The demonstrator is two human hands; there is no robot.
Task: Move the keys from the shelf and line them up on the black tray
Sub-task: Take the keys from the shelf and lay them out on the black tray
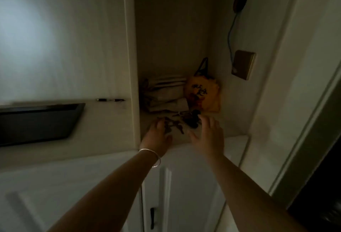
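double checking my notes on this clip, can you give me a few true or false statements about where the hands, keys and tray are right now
1. Both hands are reaching into the shelf nook, the left hand and right hand on either side of the keys. True.
2. The keys are already lined up on the black tray. False: they lie in a dark pile on the shelf; no keys show on the tray.
3. The black tray sits left of the nook. True.
4. A bracelet is on the right wrist. False: it is on the left wrist.
5. A yellow pouch stands behind the keys. True.
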